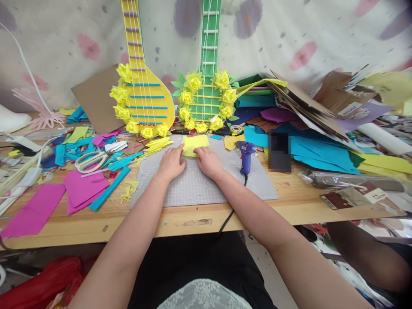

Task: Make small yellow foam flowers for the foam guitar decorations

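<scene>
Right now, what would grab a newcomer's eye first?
Probably the yellow guitar and green guitar, edged with yellow flowers, at the table's back. Nearer, the left hand and right hand touch yellow paper on the gray mat. A purple glue gun sits toward the mat's right side.

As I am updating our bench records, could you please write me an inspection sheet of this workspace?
Surface: grey cutting mat on a wooden table.
Job's things: yellow paper on the mat; purple glue gun resting to its right.
Clutter: magenta sheets and scissors at left; blue sheets at right.
Hands: left hand and right hand both touch the yellow paper.
Cables: black cord from the glue gun toward the table's front edge, partly hidden by the right arm.
Surroundings: yellow instrument model and green instrument model behind the mat.
</scene>
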`<state>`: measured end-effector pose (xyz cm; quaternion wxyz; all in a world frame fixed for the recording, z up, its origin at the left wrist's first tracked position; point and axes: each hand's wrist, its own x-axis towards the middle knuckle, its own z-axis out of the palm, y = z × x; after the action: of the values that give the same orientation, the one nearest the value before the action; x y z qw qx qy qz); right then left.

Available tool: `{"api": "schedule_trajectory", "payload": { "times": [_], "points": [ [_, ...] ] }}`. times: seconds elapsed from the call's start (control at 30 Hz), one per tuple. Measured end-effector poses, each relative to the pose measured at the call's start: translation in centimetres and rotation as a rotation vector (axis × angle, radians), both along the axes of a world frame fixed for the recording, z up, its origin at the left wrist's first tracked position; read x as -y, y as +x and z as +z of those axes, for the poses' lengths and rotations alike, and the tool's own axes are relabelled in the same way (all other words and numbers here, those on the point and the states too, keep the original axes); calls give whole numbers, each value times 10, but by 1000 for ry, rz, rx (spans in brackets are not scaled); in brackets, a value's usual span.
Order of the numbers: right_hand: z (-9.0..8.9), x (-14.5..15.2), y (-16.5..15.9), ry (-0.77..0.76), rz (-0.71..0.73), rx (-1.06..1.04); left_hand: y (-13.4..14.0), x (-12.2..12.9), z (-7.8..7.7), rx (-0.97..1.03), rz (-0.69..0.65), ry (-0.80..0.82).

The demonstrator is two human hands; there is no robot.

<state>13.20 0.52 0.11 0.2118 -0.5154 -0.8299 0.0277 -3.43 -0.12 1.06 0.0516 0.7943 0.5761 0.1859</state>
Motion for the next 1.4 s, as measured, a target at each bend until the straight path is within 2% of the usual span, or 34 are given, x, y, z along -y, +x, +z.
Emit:
{"api": "schedule_trajectory", "payload": {
  "times": [0.2, 0.43, 0.57, 0.73, 0.83, 0.93, 1.13, 1.23, 1.4],
  "points": [
    [-4, -9, 9, 39, -57, -61, 4, 1, 1, 37, -17, 8],
    [-1, -10, 14, 35, -229, -130, 6, 2, -2, 152, -86, -6],
    [-6, -14, 13, -49, -195, -248, 5, 1, -2, 187, -58, 31],
    [-11, -15, 14, -49, -163, -332, 3, -1, -2, 166, 14, 19],
    [-8, -10, 12, -32, -73, -315, 3, -1, -1, 122, 10, 26],
    [-4, -4, 10, -97, 10, -327, 4, 2, 2, 106, 12, 21],
    [-5, -6, 6, -284, -93, -446, 3, 2, 1, 240, 55, -13],
    [-7, -9, 4, -315, -132, -494, 4, 0, -1, 285, 102, -39],
    [-9, -10, 1, -317, -163, -513, 8, -1, -3, 275, 106, -50]
  ]
}}
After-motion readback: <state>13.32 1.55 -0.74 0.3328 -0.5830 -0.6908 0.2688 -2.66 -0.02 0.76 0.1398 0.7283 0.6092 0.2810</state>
